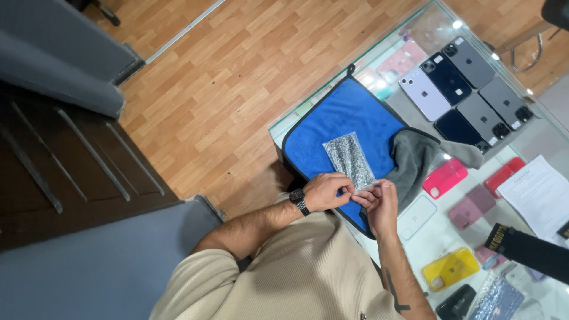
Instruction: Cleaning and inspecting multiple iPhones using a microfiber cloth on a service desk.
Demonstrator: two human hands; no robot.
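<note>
Head view: left hand point(328, 192) and right hand point(379, 204) are close together, fingertips pinching the near end of a silver glittery pouch point(349, 159); contents cannot be told. The pouch lies on a blue cloth point(332, 118) spread on the glass display counter point(533, 142), beside a grey cloth point(415, 160). Inside the counter: phones point(456, 83) in rows, and coloured phone cases point(444, 178). A paper sheet point(539, 192) lies at right.

Glass counter point(536, 139) bears blue cloth point(338, 121), paper point(540, 192).

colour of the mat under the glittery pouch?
Bright blue with black edging: the mat lies beneath the pouch, seen in the head view.
</note>
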